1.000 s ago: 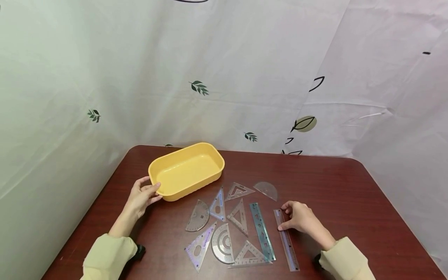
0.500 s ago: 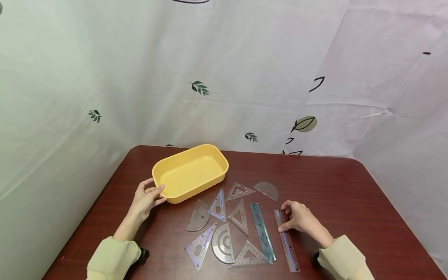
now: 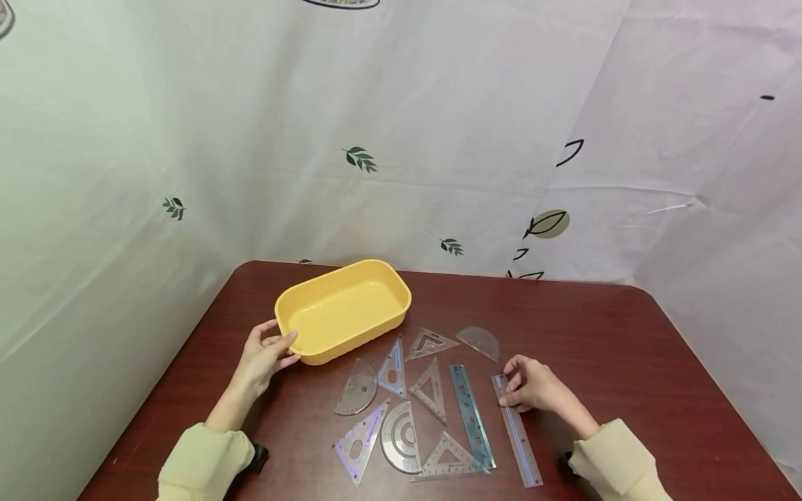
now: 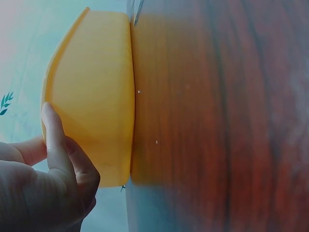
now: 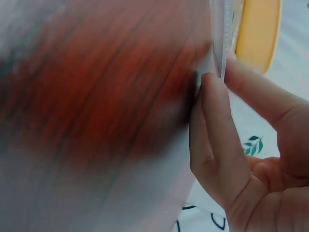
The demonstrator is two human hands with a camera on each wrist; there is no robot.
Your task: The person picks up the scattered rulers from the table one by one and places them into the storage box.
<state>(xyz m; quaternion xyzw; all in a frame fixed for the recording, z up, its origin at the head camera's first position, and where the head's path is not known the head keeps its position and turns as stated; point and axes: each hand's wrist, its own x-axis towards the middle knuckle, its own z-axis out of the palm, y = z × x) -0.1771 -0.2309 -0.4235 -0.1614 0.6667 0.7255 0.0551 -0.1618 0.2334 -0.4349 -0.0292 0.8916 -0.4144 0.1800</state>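
My left hand [image 3: 260,360] grips the near left corner of a yellow plastic tray [image 3: 341,316], thumb over the rim and fingers outside. In the left wrist view the tray's side wall [image 4: 96,82] stands on the table. On the right, my right hand [image 3: 537,388] pinches a clear ruler with a blue-violet stripe [image 3: 519,442] near its far end. The right wrist view has the ruler [image 5: 225,38] edge-on between thumb and fingers; whether it is off the table I cannot tell. Left of it lies a teal ruler [image 3: 473,417].
Between the hands lie clear set squares [image 3: 447,463], a purple-marked one [image 3: 361,443], a blue-marked one [image 3: 393,372], and protractors [image 3: 397,438], [image 3: 357,390], [image 3: 479,341]. The brown table [image 3: 583,334] meets a patterned white cloth [image 3: 401,195] behind.
The left hand and the tray have shifted slightly right and nearer. The striped ruler has turned a little, its near end swinging right, as the right hand's fingers close on it.
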